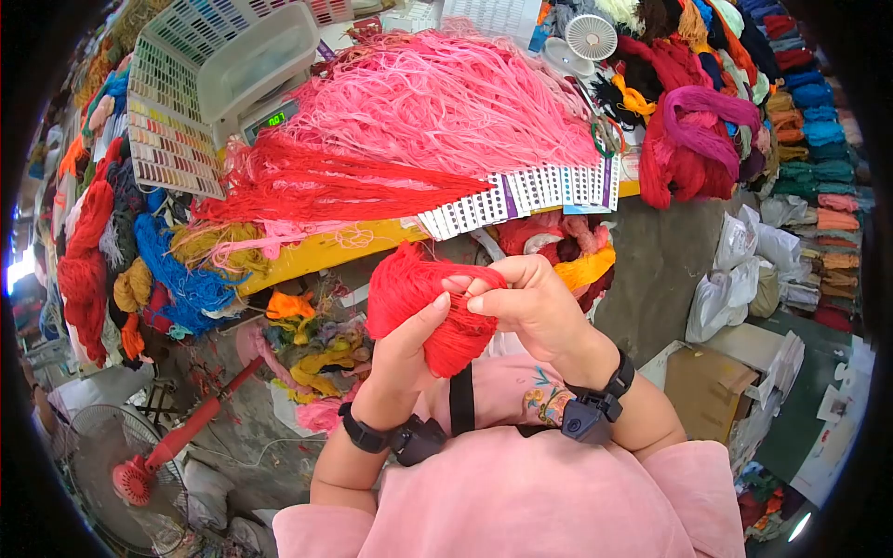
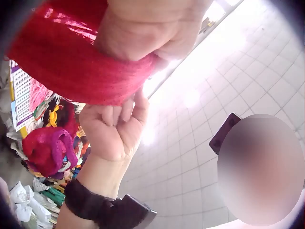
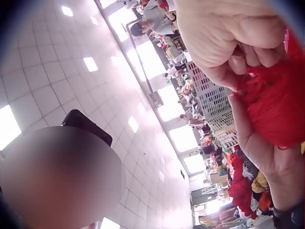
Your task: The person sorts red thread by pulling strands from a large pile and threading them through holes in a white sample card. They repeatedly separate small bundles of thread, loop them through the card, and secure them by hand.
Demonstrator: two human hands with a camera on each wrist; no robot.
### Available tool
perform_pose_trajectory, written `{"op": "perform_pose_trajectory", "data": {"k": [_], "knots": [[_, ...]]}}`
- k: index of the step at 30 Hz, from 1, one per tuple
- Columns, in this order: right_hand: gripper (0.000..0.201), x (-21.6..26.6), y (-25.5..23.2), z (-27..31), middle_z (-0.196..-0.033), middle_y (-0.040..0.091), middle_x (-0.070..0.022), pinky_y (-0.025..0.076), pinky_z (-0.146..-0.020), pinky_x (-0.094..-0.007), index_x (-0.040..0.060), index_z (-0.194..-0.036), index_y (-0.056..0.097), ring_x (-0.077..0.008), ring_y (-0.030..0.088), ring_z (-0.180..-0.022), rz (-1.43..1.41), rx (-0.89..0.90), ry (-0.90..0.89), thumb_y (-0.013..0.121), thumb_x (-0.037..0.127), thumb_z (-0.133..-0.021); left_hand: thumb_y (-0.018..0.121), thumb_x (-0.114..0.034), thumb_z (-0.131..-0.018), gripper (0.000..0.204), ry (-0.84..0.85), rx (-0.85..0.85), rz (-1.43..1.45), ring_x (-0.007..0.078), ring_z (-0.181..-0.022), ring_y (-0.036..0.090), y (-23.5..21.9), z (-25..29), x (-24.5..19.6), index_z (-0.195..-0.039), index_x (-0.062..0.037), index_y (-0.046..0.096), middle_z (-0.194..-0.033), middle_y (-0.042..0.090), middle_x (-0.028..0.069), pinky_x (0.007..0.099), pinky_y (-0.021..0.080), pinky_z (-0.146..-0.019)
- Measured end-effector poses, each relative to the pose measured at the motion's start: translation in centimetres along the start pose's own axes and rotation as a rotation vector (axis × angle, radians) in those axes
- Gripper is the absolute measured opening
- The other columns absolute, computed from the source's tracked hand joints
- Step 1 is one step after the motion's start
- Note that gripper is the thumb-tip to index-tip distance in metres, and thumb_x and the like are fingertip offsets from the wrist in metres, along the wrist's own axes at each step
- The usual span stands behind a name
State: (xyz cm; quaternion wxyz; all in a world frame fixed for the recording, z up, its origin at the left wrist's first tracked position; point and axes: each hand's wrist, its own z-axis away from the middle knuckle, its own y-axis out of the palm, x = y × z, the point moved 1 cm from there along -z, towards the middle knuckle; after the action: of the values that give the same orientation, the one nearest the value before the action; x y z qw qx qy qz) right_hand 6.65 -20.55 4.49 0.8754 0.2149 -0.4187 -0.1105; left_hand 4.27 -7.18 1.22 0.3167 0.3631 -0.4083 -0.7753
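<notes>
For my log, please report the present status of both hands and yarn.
Left hand holding red yarn. Right hand pinching it. Nothing visibly blocking.

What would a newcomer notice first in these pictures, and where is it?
Most likely the bright red yarn bundle, held in front of the person's chest by the left grip and the right grip. Next, perhaps, the large pink yarn heap on the yellow-edged table beyond, with loose red strands along its near left side. The fan at the head view's lower left also stands out.

Pink top (image 1: 558, 488) (short-sleeved), black wristbands (image 1: 364, 430).
</notes>
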Motion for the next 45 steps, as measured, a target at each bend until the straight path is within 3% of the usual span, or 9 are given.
{"op": "perform_pose_trajectory", "data": {"k": [9, 12, 20, 24, 27, 33, 42, 44, 45], "knots": [[0.009, 0.2, -0.1, -0.3, -0.081, 0.062, -0.0049, 0.026, -0.041, -0.0140, 0.0012, -0.079, 0.060, 0.0014, 0.038, -0.048, -0.036, 0.032, -0.020, 0.055, 0.001, -0.071, 0.043, -0.015, -0.082, 0.027, 0.028, -0.049, -0.002, 0.0204, -0.092, 0.050, -0.2, -0.1, -0.1, -0.103, 0.0012, 0.046, -0.100, 0.051, 0.0120, 0.0335, 0.040, -0.082], [0.009, 0.7, -0.4, -0.1, -0.077, 0.061, -0.0027, 0.026, -0.040, -0.0142, 0.0014, -0.079, 0.060, 0.0015, 0.038, -0.048, 0.044, 0.032, 0.088, 0.054, 0.000, -0.072, 0.043, -0.018, -0.080, 0.032, 0.012, -0.004, -0.023, 0.0212, -0.095, 0.049, -0.1, -0.1, -0.4, -0.105, 0.0020, 0.044, -0.102, 0.050, 0.0125, 0.0338, 0.038, -0.085], [0.008, 1.5, -0.1, -0.1, -0.065, 0.054, 0.0037, 0.034, -0.049, -0.0154, -0.0011, -0.077, 0.060, 0.0001, 0.044, -0.056, 0.350, 0.090, 0.005, 0.058, -0.001, -0.069, 0.044, -0.012, -0.079, 0.026, 0.029, 0.024, -0.070, 0.0221, -0.092, 0.050, 0.0, -0.3, -0.7, -0.100, 0.0024, 0.048, -0.100, 0.051, 0.0137, 0.0342, 0.039, -0.083], [0.006, 0.7, -0.8, -0.4, -0.062, 0.051, 0.0061, 0.030, -0.045, -0.0153, -0.0019, -0.073, 0.059, 0.0014, 0.040, -0.054, 0.440, 0.078, -0.035, 0.056, 0.003, -0.072, 0.045, -0.010, -0.078, 0.024, 0.012, 0.057, -0.019, 0.0218, -0.092, 0.051, 0.6, -0.5, -0.9, -0.097, 0.0021, 0.051, -0.099, 0.052, 0.0129, 0.0345, 0.039, -0.084], [0.005, 1.0, -0.6, -0.3, -0.060, 0.050, 0.0060, 0.029, -0.044, -0.0152, -0.0013, -0.072, 0.060, 0.0015, 0.040, -0.053, 0.351, 0.042, -0.081, 0.057, 0.003, -0.072, 0.047, -0.008, -0.077, 0.022, 0.035, 0.048, -0.017, 0.0216, -0.091, 0.051, 0.6, -0.6, -0.7, -0.096, 0.0015, 0.052, -0.097, 0.053, 0.0122, 0.0345, 0.039, -0.083], [0.003, 1.0, -1.3, -0.3, -0.056, 0.049, 0.0050, 0.019, -0.039, -0.0156, 0.0022, -0.073, 0.060, 0.0014, 0.032, -0.044, 0.138, 0.064, 0.072, 0.059, 0.001, -0.070, 0.050, -0.001, -0.077, 0.018, -0.005, -0.026, -0.033, 0.0191, -0.086, 0.054, 0.3, -0.8, -0.5, -0.095, 0.0003, 0.052, -0.095, 0.055, 0.0111, 0.0311, 0.044, -0.077], [0.004, 0.4, -2.0, -0.8, -0.060, 0.050, 0.0038, 0.027, -0.042, -0.0152, 0.0033, -0.078, 0.058, -0.0005, 0.039, -0.048, 0.049, 0.114, -0.045, 0.056, 0.005, -0.074, 0.047, -0.009, -0.081, 0.018, -0.021, 0.045, -0.064, 0.0173, -0.084, 0.054, 0.5, -1.4, -1.0, -0.096, -0.0008, 0.050, -0.097, 0.054, 0.0106, 0.0299, 0.044, -0.073], [0.005, 1.2, -2.0, -0.4, -0.065, 0.052, 0.0017, 0.032, -0.047, -0.0148, 0.0041, -0.079, 0.055, -0.0024, 0.043, -0.053, -0.156, 0.188, 0.127, 0.053, 0.006, -0.076, 0.046, -0.012, -0.081, 0.018, -0.010, 0.071, -0.114, 0.0166, -0.082, 0.053, -0.3, -1.7, -0.8, -0.096, -0.0012, 0.050, -0.097, 0.054, 0.0106, 0.0293, 0.044, -0.071], [0.005, 1.3, -2.5, -0.4, -0.065, 0.052, 0.0017, 0.032, -0.047, -0.0148, 0.0041, -0.079, 0.055, -0.0024, 0.043, -0.053, -0.156, 0.182, 0.126, 0.053, 0.006, -0.076, 0.045, -0.015, -0.082, 0.017, 0.044, 0.234, -0.005, 0.0152, -0.076, 0.053, -0.8, -2.2, -0.7, -0.093, -0.0021, 0.050, -0.098, 0.053, 0.0111, 0.0283, 0.043, -0.069]]}}
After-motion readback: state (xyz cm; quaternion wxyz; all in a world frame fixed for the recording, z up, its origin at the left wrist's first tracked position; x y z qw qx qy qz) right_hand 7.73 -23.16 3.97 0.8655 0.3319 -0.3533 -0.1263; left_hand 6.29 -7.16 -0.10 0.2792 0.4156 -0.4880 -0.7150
